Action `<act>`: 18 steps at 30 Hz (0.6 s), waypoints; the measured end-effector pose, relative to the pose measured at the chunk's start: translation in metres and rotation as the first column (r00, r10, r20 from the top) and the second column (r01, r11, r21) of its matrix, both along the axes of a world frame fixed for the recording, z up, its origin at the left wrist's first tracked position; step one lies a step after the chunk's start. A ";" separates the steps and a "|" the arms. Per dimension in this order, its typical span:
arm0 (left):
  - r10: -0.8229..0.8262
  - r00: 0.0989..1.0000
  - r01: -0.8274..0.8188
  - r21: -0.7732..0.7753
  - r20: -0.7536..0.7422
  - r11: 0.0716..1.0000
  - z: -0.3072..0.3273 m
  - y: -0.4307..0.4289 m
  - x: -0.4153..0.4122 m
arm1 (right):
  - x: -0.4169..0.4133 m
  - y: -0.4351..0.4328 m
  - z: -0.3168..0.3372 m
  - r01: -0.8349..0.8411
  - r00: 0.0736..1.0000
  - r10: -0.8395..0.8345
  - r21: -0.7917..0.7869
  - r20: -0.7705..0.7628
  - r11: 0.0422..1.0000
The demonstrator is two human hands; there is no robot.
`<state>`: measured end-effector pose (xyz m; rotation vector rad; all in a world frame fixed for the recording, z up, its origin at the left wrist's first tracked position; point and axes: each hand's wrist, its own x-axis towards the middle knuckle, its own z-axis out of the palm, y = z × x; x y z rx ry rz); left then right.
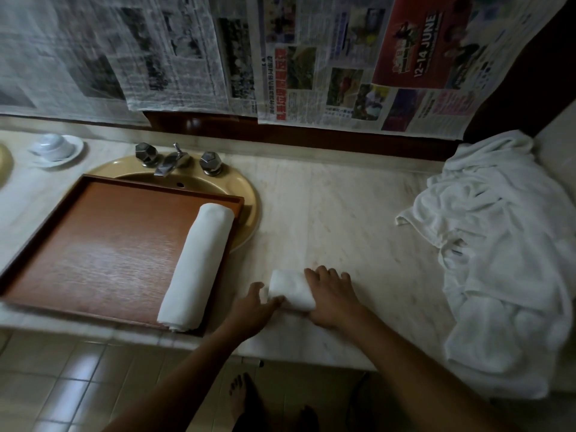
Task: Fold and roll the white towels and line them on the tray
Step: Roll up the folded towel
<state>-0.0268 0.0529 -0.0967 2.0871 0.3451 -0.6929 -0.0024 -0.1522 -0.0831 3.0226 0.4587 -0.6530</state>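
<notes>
Now the right hand [330, 296] presses flat on a small towel roll [290, 288] on the counter [343, 213]; the left hand [251, 308] touches its end.

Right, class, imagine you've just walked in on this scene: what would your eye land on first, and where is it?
Most likely the left hand and right hand on a small rolled towel near the counter's front edge. Next, the long rolled towel lying along the right side of the wooden tray, which sits partly over the sink, and the heap of unfolded white towels at far right.
</notes>
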 end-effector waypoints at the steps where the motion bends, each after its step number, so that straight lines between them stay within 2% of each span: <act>1: 0.050 0.997 -0.054 -0.072 -0.057 0.996 -0.002 0.000 -0.002 | 0.005 -0.001 -0.001 -0.001 1.000 0.001 -0.001 -0.013 1.000; 3: 0.134 0.982 -0.165 -0.260 -0.133 0.951 -0.002 -0.004 -0.008 | 0.011 -0.002 0.001 0.000 0.999 0.000 0.001 -0.035 1.000; 5: 0.216 0.965 -0.260 -0.448 -0.148 0.855 -0.002 -0.009 -0.014 | 0.010 -0.001 0.007 0.012 0.998 -0.009 0.033 -0.068 0.999; 7: 0.303 0.938 -0.345 -0.539 -0.170 0.769 0.000 -0.013 -0.020 | -0.002 0.002 0.010 0.044 0.994 -0.035 0.086 -0.102 0.995; 9: 0.352 0.919 -0.388 -0.557 -0.177 0.734 0.002 -0.016 -0.028 | -0.025 0.005 0.007 0.065 0.996 -0.057 0.114 -0.070 0.991; 14: 0.389 0.917 -0.379 -0.509 -0.091 0.773 0.009 -0.025 -0.051 | -0.077 0.003 0.003 0.036 0.999 -0.034 0.149 -0.016 0.988; 16: 0.368 0.930 -0.317 -0.485 0.010 0.815 0.016 -0.023 -0.059 | -0.089 -0.002 0.005 0.063 0.998 -0.062 0.242 -0.008 0.968; 18: 0.334 0.938 -0.256 -0.466 0.091 0.847 0.023 -0.017 -0.062 | -0.099 -0.009 0.011 0.180 0.984 -0.168 0.404 -0.064 0.897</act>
